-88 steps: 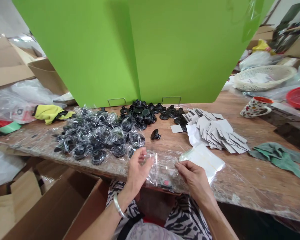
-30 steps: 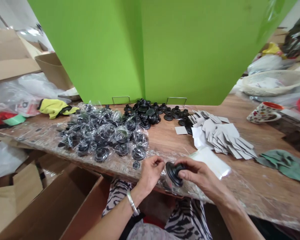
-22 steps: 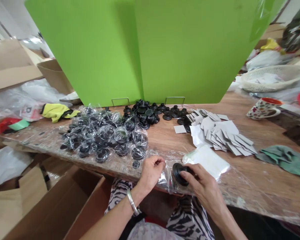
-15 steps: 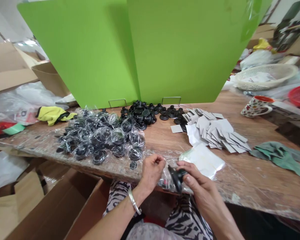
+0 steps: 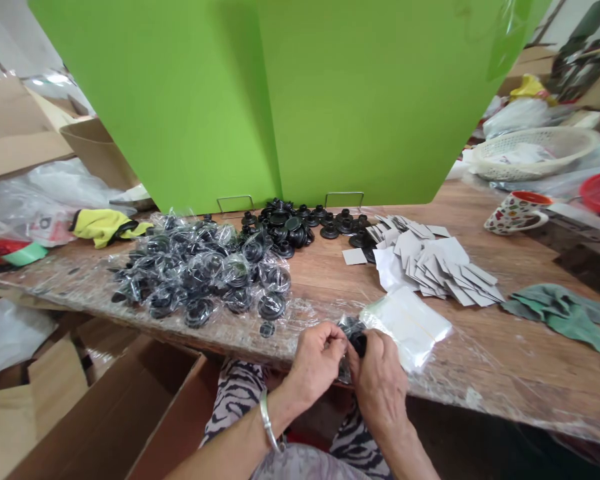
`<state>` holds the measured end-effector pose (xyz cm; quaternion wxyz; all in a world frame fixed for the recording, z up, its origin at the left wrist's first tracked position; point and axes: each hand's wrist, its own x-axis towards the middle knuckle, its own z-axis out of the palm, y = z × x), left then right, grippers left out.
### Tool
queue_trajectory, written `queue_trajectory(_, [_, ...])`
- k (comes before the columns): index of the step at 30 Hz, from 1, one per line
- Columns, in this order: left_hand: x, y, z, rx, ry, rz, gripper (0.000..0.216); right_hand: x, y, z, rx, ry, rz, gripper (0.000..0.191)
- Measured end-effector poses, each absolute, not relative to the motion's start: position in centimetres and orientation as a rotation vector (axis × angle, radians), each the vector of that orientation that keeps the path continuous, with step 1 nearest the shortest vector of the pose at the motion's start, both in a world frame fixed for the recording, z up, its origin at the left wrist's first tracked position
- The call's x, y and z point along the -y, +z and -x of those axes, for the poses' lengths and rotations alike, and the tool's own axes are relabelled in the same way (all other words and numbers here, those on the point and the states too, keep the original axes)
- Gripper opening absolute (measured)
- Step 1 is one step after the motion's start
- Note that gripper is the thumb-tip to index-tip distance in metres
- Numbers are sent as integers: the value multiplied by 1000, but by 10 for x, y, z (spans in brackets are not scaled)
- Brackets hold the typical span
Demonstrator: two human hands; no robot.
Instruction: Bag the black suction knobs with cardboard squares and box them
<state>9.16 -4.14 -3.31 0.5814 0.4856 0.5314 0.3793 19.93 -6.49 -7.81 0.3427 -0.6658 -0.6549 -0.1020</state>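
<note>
My left hand (image 5: 317, 360) and my right hand (image 5: 380, 377) meet at the table's near edge. Between them, a black plastic knob (image 5: 359, 343) sits at the mouth of a clear plastic bag (image 5: 351, 327). My left fingers pinch the bag, while my right fingers grip the knob and partly hide it. Just right of my hands lies a stack of clear bags (image 5: 407, 327). A heap of black knobs sealed in plastic (image 5: 200, 277) lies to the left, with loose black knobs (image 5: 290, 233) behind it.
A pile of grey-white card squares (image 5: 430, 263) lies on the wooden table (image 5: 500, 373), near a green cloth (image 5: 555, 313) and a patterned mug (image 5: 515, 220). A green panel (image 5: 280, 100) stands behind. Open cardboard boxes (image 5: 140, 407) sit below the near left edge.
My hands have come together. The black knob, held up clear of the table earlier, is now at the bag's mouth, and my left hand has closed on the bag.
</note>
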Motion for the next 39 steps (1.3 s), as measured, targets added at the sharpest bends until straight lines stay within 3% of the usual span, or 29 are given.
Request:
queue_trajectory(3, [41,-42,-89,-1287,964,-1182,9,62,-80,-197,1764,-143,1685,39])
queue_trajectory(9, [32,-51,-77,-1415,1094,-1404,11,57,-67,-218,1827,568,1730,16])
queue_trajectory(15, [35,-37,-79,-1408,1094,-1417,11,62,-35,-218,1534,569,1675,31])
queue_trajectory(20, [28,-14,-79,-1341,1114,-1452,13,64,-18,-213,1400,718,1614,32])
queue_trajectory(26, [-21,35,-29,-1508,1481,-1854,16,65,-30,-220,1410,738,1579,39])
queue_trajectory(29, [-50,49,18,-1824,1732,-2126,17,65,-41,-238,1440,558,1654,37])
queue_trajectory(31, [-61,46,48,-2069,1598,-2316,15,60,-46,-254,1499,326,1727,36])
queue_trajectory(35, [-60,27,80,-2446,976,-2407,12,38,-46,-278,1660,35,2001,31])
queue_trajectory(37, [-49,19,76,-2472,984,-2469,11,24,-44,-280,1759,66,2177,26])
queue_trajectory(39, [-31,12,56,-2364,1212,-2584,14,12,-42,-278,1867,126,2316,21])
